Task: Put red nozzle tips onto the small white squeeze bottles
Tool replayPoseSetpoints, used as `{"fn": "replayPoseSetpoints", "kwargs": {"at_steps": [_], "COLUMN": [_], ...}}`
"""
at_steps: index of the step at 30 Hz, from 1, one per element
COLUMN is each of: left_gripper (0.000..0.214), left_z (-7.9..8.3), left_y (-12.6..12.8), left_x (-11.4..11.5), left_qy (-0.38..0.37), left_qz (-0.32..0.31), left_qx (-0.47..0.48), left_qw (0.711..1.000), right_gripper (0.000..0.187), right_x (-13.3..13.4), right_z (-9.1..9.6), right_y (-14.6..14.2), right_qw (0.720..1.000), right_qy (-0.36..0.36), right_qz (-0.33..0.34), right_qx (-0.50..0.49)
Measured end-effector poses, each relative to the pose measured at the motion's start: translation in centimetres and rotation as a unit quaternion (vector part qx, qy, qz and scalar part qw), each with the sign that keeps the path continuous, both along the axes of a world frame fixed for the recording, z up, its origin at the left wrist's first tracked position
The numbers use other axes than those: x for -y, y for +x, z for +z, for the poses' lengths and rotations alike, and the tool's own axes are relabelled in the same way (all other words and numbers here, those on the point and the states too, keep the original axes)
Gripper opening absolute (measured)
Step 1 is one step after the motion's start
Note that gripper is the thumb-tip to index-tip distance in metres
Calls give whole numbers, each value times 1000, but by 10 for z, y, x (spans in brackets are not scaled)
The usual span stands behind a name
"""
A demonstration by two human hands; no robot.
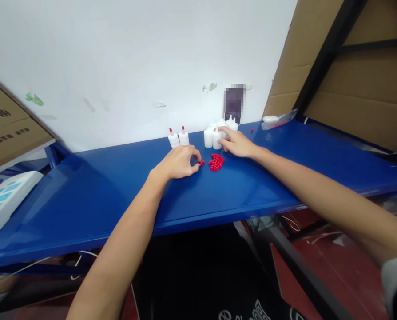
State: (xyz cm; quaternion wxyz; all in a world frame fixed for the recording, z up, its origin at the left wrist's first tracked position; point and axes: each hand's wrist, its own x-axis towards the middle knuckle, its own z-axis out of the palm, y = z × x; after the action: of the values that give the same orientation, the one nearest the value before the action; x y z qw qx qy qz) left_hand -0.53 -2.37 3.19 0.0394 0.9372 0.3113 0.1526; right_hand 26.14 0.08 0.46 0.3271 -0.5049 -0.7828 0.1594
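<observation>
My left hand (pixel 181 162) is closed in a pinch at the table, its fingertips on a small red cap (pixel 201 163). Right beside it lies a cluster of more red caps (pixel 216 162). My right hand (pixel 236 142) has thumb and index finger on a white squeeze bottle (pixel 216 139) with an uncapped nozzle, at the front of a group of similar bottles (pixel 208 138). Part of that group is hidden behind the hand. Two white bottles with red tips, one a capped bottle (pixel 184 137), stand left of the group, their bases partly covered by my left hand.
The blue table (pixel 118 186) runs along a white wall (pixel 118 66). A single red cap (pixel 252 130) and a clear plastic bag (pixel 280 119) lie at the back right. At the left edge sits a white device with light-blue panels (pixel 5 198). Cardboard (pixel 361 89) rises on the right.
</observation>
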Motion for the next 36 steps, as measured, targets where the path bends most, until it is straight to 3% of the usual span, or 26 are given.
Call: {"fn": "replayPoseSetpoints", "kwargs": {"at_steps": [36], "left_gripper": [24], "left_z": [-5], "left_y": [1], "left_x": [-3], "left_qy": [-27], "left_qz": [13], "left_qx": [-17], "left_qw": [999], "right_gripper": [53], "right_x": [-1], "right_z": [-1], "right_y": [0], "right_qw": [1000], "right_qy": [-4], "right_qz": [4], "right_qx": [0]}}
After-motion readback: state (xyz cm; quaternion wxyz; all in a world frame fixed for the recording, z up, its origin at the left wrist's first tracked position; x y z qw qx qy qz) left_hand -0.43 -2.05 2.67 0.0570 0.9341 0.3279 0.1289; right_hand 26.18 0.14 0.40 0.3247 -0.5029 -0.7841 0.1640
